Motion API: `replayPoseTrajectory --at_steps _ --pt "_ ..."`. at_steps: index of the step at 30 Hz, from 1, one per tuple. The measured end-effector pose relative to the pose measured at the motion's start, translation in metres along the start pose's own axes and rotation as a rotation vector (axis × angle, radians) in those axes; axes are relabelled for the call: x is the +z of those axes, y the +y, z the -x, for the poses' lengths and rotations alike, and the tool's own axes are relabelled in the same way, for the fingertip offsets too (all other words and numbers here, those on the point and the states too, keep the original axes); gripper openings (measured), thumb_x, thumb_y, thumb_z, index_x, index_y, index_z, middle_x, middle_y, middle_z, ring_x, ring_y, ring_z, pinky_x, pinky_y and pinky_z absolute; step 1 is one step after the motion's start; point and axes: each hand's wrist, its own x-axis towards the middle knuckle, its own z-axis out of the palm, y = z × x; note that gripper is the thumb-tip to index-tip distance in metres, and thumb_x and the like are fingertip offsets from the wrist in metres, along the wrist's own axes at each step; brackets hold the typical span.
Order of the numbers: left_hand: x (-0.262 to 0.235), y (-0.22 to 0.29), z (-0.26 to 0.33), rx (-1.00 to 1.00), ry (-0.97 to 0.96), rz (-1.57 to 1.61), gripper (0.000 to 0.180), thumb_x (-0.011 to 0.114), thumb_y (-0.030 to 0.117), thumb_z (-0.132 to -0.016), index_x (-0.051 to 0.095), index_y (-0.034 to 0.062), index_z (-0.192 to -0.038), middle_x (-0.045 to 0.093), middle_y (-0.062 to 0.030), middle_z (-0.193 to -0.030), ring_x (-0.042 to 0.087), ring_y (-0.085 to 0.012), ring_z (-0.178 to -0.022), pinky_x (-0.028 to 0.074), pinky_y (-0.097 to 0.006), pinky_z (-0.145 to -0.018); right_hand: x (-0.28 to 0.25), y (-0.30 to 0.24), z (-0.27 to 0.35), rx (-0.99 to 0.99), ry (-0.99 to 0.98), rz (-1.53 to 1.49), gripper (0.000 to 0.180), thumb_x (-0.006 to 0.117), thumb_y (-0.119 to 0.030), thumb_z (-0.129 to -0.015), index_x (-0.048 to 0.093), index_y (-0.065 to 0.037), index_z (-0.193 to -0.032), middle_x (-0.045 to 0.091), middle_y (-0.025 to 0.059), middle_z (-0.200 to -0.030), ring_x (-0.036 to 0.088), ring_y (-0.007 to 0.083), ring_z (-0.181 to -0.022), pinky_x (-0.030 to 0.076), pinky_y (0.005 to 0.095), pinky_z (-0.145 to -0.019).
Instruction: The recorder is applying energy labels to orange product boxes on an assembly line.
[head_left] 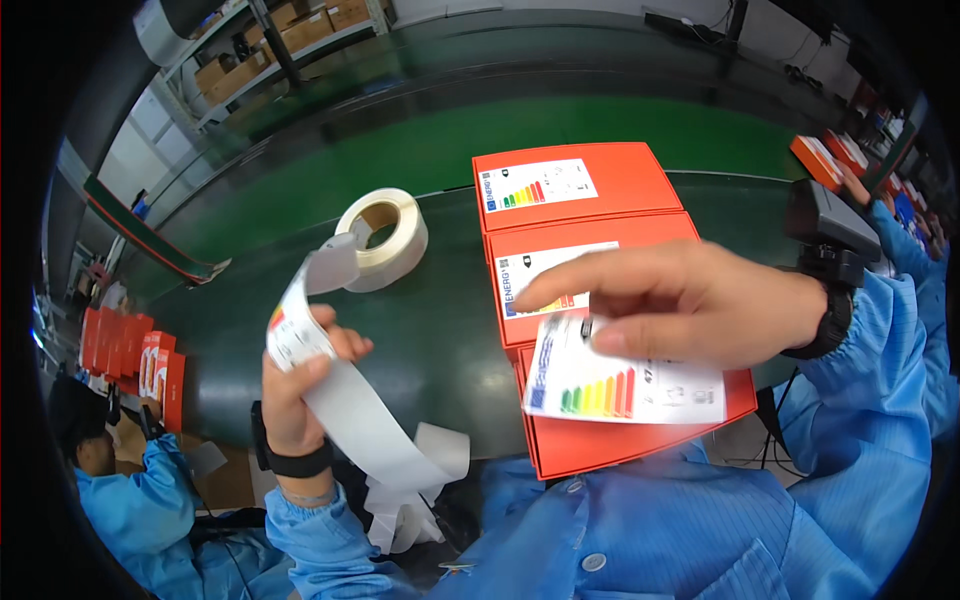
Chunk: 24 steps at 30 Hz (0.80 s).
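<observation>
My left hand pinches a pale label strip between thumb and fingers; part of a printed label shows at its upper end. The strip runs up toward a roll of labels on the dark green work surface and trails down in loose folds. My right hand has its thumb on a white energy label with coloured bars, over the nearest of three red boxes. Its index finger stretches left above the label on the middle box. The far box carries a similar label.
A green conveyor belt runs behind the work surface. Several red boxes stand at far left near a person in blue. More red boxes lie at far right beside another worker's hand. Shelves hold cartons at the back.
</observation>
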Motion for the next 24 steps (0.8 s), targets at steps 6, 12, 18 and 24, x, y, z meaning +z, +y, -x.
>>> replayPoseTrajectory --at_steps 6,12,18,24 --pt "0.049 -0.03 0.027 0.036 -0.176 -0.084 0.016 0.061 0.009 -0.073 0.058 -0.0024 -0.084 0.061 -0.0131 -0.072 0.058 -0.0243 -0.072 0.046 -0.04 -0.071 0.01 0.003 -0.006 0.269 -0.206 0.182 0.059 0.042 -0.008 -0.085 0.017 -0.015 -0.139 0.056 0.0164 -0.077 0.056 0.0263 -0.069 0.044 0.0368 -0.064" --pt "0.071 -0.042 0.041 0.211 -0.331 -0.216 0.012 0.049 -0.004 -0.077 0.059 -0.0024 -0.083 0.064 -0.0164 -0.087 0.058 -0.0257 -0.072 0.046 -0.037 -0.069 0.015 0.007 -0.012 0.265 -0.263 0.233 0.062 0.042 -0.01 -0.085 0.013 -0.016 -0.139 0.05 0.016 -0.06 0.054 0.0283 -0.058 0.042 0.04 -0.057" --pt "0.075 -0.047 0.049 0.216 -0.418 -0.317 0.021 0.047 -0.006 -0.074 0.063 0.003 -0.084 0.065 -0.0112 -0.092 0.058 -0.0249 -0.08 0.046 -0.036 -0.073 0.017 0.009 -0.016 0.234 -0.24 0.271 0.063 0.043 -0.009 -0.083 0.014 -0.014 -0.139 0.05 0.016 -0.058 0.053 0.0296 -0.054 0.041 0.0404 -0.054" --pt "0.076 -0.047 0.049 0.211 -0.424 -0.336 0.025 0.046 -0.009 -0.072 0.064 0.0043 -0.084 0.066 -0.0101 -0.092 0.059 -0.0249 -0.083 0.045 -0.037 -0.077 0.017 0.004 -0.02 0.253 -0.261 0.307 0.063 0.043 -0.008 -0.082 0.014 -0.011 -0.138 0.05 0.0164 -0.059 0.053 0.0302 -0.055 0.042 0.0409 -0.055"
